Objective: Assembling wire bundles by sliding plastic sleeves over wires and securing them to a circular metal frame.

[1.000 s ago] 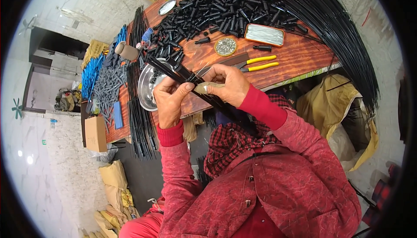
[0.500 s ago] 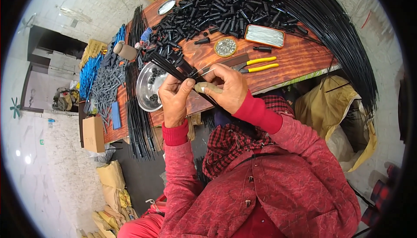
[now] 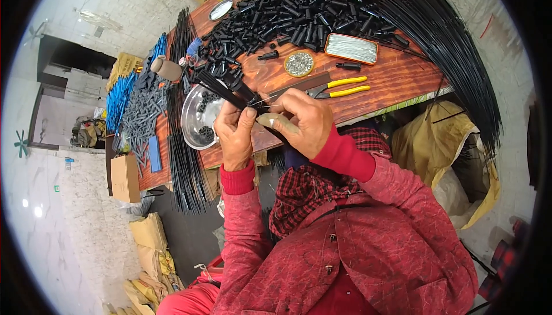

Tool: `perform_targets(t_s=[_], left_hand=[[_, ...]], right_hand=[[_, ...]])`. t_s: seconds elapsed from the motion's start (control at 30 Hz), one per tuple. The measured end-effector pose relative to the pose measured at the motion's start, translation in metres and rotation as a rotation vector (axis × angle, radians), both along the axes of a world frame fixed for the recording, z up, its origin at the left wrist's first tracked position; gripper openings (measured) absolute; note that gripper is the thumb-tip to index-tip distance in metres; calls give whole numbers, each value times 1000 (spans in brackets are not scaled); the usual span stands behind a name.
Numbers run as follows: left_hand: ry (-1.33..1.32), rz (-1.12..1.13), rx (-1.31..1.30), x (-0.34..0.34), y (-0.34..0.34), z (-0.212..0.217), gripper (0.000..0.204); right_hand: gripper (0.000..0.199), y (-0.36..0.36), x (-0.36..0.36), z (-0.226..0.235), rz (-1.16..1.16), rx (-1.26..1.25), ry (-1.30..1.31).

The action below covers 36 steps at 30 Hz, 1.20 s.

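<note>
A bundle of thin black rods (image 3: 214, 85) slants through my left hand (image 3: 234, 136), which pinches it between thumb and fingers over the table's near edge. Beside the rods, at the thumb tip, is a black plastic fitting (image 3: 246, 92). My right hand (image 3: 307, 124), with a tan wrap on its thumb, pinches a thin silvery wire (image 3: 268, 102) against the fitting. Its other fingers are curled. Just left of my left hand stands a clear bowl (image 3: 187, 120) holding small black rings. Farther right, pliers (image 3: 348, 86) with yellow handles lie on the wooden table.
A heap of black tube fittings (image 3: 287, 13) covers the far table. Nearer are a tin (image 3: 327, 48) of straight wires and a dish (image 3: 286, 65) of small metal pieces. Long black rods (image 3: 454, 44) hang over the right edge. Blue and grey parts (image 3: 138, 111) lie at left.
Both hands have shifted slightly right, still holding the bundle and the wire. My right fingers have turned a little downward and away from the fitting. The table things stay in place.
</note>
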<state>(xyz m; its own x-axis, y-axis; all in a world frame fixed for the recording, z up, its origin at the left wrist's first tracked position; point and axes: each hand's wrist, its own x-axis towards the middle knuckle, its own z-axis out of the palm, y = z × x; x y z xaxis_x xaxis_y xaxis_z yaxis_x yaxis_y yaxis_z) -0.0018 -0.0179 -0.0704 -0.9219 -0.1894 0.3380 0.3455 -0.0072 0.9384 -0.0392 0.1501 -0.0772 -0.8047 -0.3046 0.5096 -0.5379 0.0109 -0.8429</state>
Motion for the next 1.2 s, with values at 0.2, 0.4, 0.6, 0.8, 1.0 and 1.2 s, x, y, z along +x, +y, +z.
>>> perform_targets(t_s=[0.2,0.4,0.6,0.8,1.0,1.2], left_hand=[[-24,-15,31,4,-4,0,50],[-36,54,11,8,-7,-4,49],[-17,25,27,9,-8,-5,48],[-20,1,41,9,-5,-2,48],[-30,4,8,8,-9,-1,48],[-44,-43,63,3,-14,-9,46]], right_hand=[[15,13,-11,2,123,-40,-43],[19,16,-8,15,198,-60,-65],[20,12,0,16,184,-62,39],[24,12,-8,7,184,-90,83],[25,8,-18,8,181,-25,125],[23,3,-37,2,63,-48,600]])
